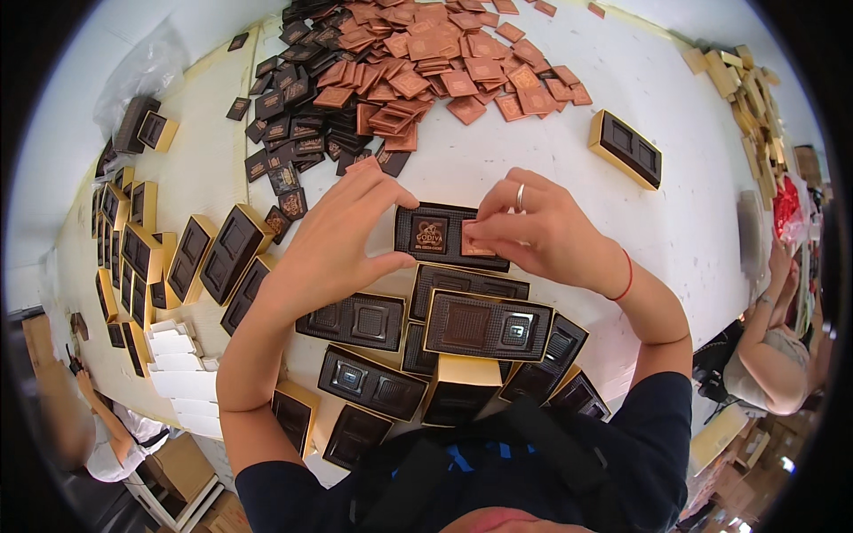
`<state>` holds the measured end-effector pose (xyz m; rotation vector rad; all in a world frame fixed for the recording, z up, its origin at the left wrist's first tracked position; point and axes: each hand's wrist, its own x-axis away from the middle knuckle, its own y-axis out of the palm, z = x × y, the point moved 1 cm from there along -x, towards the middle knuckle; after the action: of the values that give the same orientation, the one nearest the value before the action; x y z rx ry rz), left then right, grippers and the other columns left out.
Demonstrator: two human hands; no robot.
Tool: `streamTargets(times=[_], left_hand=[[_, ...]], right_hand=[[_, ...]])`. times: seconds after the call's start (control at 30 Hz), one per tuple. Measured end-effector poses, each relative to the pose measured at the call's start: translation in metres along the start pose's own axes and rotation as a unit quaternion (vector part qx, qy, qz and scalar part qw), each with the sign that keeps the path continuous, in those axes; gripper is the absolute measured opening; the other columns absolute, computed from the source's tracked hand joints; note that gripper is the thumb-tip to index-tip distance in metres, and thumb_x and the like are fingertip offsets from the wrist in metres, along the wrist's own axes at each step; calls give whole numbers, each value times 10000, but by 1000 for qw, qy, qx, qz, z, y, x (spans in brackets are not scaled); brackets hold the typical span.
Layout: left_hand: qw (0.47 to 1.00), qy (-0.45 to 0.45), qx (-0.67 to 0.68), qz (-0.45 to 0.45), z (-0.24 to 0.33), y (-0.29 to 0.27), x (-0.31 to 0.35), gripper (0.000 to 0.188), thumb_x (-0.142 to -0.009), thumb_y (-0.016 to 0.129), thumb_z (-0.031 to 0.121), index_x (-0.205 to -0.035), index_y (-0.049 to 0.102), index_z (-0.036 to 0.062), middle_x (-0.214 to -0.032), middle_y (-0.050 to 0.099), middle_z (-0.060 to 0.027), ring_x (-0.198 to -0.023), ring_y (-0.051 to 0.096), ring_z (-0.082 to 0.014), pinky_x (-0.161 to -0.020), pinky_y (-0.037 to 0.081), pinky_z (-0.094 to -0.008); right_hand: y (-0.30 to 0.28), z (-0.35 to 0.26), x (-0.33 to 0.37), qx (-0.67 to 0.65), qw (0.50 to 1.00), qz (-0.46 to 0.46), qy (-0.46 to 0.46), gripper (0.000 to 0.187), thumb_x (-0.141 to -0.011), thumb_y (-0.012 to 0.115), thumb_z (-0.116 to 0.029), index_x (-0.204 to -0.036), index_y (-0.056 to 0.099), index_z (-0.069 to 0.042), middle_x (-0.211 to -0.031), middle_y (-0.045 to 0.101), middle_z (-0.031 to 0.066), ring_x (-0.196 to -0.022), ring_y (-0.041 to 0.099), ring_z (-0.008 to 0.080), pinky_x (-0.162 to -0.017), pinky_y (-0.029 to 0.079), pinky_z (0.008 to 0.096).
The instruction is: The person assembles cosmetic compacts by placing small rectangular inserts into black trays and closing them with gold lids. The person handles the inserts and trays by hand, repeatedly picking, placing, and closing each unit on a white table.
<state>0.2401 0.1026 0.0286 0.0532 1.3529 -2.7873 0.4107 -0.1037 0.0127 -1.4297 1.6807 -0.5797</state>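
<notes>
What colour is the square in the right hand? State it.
The square is copper, clearest in the head view.

Bright, soft light (a glint on one dark tray (487,325)), bowed edges

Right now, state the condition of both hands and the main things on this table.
Black rectangular two-compartment tray: left compartment filled with a dark brown square, right partly covered.
Thin copper-coloured square: pinched over right compartment.
Right hand: pinching that square.
Left hand: spanning tray's left end, grip unclear.
Flat copper-coloured squares: heaped.
Flat black squares: heaped.
Gold-sided black box, upper right: both compartments empty.
</notes>
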Motion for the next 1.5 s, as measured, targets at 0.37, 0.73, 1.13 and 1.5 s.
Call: streamTargets(times=[0.37,0.73,1.13,1.5], left_hand=[[987,10,-48,150,-15,3,-3,287,-779,799,116,-1006,629,70,-1004,620,-71,-971,603,-308,-857,466,-385],[980,-33,-142,133,-32,6,-4,385,-783,777,45,-1145,647,64,-1020,602,-92,-957,626,-305,-832,497,-375],[983,-82,-43,158,-18,4,-7,551,-736,796,63,-1245,583,58,-976,623,-76,-884,624,-206,-812,530,-328],[941,-42,293,163,-16,1,-9,383,-896,718,68,-1268,639,17,-1069,649,-66,-969,644,-138,-837,536,-293]], right_hand=[[-23,9,33,28,997,-67,23,509,-748,837,-208,-1237,717,-131,-1453,558,103,-1199,588,306,-1000,477,418],[-69,5,115,261,938,116,199,463,-750,796,-90,-1205,712,-63,-1369,604,123,-1180,584,341,-1002,455,423],[-24,-64,51,-52,992,-110,13,754,-688,839,-220,-1378,577,-62,-1232,635,107,-980,615,293,-864,505,377],[-24,-1,19,2,998,5,70,740,-708,780,-137,-1406,549,-60,-1229,631,140,-1061,602,332,-943,484,403]])
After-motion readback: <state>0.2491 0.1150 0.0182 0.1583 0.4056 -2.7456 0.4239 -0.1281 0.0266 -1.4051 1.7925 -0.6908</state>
